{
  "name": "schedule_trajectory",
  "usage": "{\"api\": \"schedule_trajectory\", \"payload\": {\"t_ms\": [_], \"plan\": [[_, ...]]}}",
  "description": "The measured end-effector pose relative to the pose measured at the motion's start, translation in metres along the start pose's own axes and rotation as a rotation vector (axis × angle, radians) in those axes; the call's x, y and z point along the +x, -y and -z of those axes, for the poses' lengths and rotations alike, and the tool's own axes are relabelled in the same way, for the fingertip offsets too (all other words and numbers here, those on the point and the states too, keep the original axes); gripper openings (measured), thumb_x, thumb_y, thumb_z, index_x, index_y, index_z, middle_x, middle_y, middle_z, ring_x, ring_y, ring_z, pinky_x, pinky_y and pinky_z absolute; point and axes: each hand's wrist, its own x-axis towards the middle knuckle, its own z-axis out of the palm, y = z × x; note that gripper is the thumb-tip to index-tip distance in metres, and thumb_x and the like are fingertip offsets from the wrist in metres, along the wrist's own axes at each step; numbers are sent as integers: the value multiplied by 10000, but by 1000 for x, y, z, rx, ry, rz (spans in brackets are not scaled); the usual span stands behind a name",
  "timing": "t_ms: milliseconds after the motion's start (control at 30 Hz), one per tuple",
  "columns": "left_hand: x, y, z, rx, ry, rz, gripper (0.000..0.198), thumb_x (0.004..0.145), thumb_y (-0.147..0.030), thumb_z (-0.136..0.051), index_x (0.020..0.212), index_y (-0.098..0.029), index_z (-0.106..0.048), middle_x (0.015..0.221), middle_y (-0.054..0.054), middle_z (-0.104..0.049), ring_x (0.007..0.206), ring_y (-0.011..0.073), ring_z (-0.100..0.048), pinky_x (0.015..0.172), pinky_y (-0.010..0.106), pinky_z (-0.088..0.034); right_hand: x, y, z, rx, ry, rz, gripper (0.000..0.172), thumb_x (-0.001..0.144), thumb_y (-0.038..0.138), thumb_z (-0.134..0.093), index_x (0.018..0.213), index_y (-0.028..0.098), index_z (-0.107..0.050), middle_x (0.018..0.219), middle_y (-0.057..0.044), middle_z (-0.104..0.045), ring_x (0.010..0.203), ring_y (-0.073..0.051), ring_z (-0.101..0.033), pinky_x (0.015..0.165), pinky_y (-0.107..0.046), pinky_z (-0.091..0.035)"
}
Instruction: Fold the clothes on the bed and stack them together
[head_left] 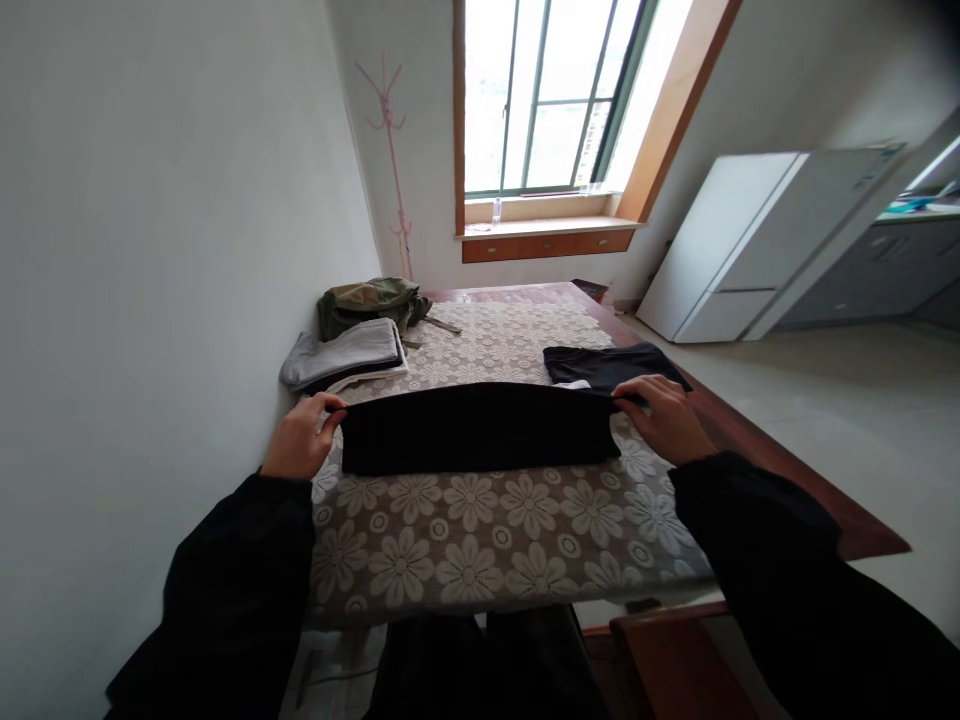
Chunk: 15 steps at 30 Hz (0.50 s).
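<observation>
Together, left hand (300, 440), right hand (664, 420), one black garment (480, 430)

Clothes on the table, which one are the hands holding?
The long black garment nearest the front edge: left hand and right hand pinch its two ends. The grey garment, olive garment and second dark garment lie farther back.

White walls (150, 200); bright window (547, 95); white fridge (757, 240); pale floor (847, 430).

Daylight glares through the window (551, 95), leaving the room dim, with edges stretched and blurred.
</observation>
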Motion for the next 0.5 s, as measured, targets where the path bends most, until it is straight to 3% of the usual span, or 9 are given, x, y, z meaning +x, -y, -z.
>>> {"api": "schedule_trajectory", "payload": {"t_ms": [167,300,400,500], "plan": [[-95,-16,38,-189,-4,4,230,968,-511,-565,1045,-313,-655,1116,33,-766,1109,286,-713,1044,420,-531,-80,21,47,139,32,-64,140,911,458,-639,902,325,-681,1001,-78,-726,1034,-334,-676,1018,-527,-501],[-157,-17,41,-211,36,1,176,942,-493,-599,1010,-354,-681,1107,43,-775,1091,306,-723,1069,475,-533,-136,29,57,191,43,-64,76,898,429,-672,904,357,-695,1006,-69,-751,1038,-343,-697,1027,-562,-506],[-186,-11,36,-194,86,-7,181,918,-497,-614,981,-364,-719,1073,58,-789,1071,322,-732,1053,486,-549,-166,29,52,192,131,-96,98,906,434,-653,912,357,-713,1014,-74,-771,1037,-346,-711,997,-556,-532],[-195,-6,36,-160,132,3,230,901,-540,-622,944,-351,-746,1051,65,-797,1051,327,-741,1028,471,-567,-183,28,48,176,210,-103,128,917,440,-639,910,350,-730,1010,-72,-782,1024,-338,-718,993,-540,-543]]}}
